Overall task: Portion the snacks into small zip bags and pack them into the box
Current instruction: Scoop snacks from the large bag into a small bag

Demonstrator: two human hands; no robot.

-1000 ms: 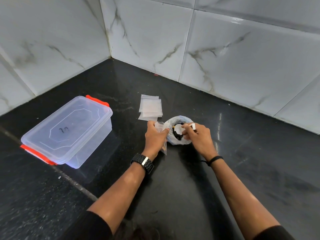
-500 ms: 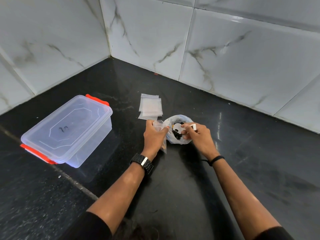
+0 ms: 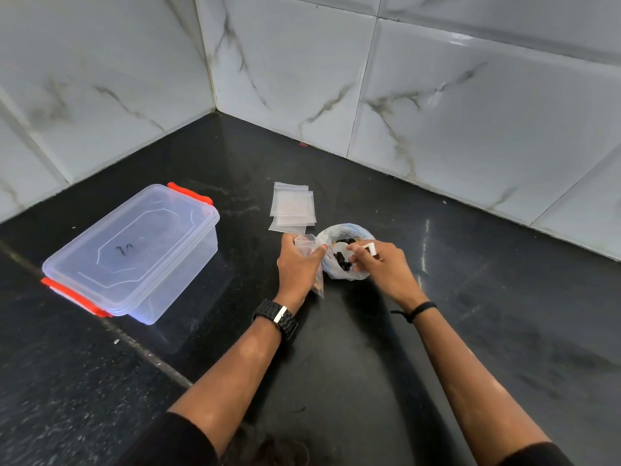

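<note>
**Scooping snacks beside an open zip bag**

Our left hand (image 3: 297,264) pinches a small clear zip bag (image 3: 311,255) upright on the black stone counter (image 3: 470,331). Our right hand (image 3: 383,267) grips a small white scoop (image 3: 368,247) inside the crumpled white plastic snack bag (image 3: 346,253), just beside it. Spare flat clear zip bags (image 3: 293,208) lie behind. The lidded clear plastic box with orange clips (image 3: 131,250) sits well left.

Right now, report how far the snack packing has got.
Done: nothing looks packed; the lidded box shows no bags inside. In hand: left hand holds a zip bag open, right hand holds a white scoop in the snack bag. Left: the spare zip bags.
</note>
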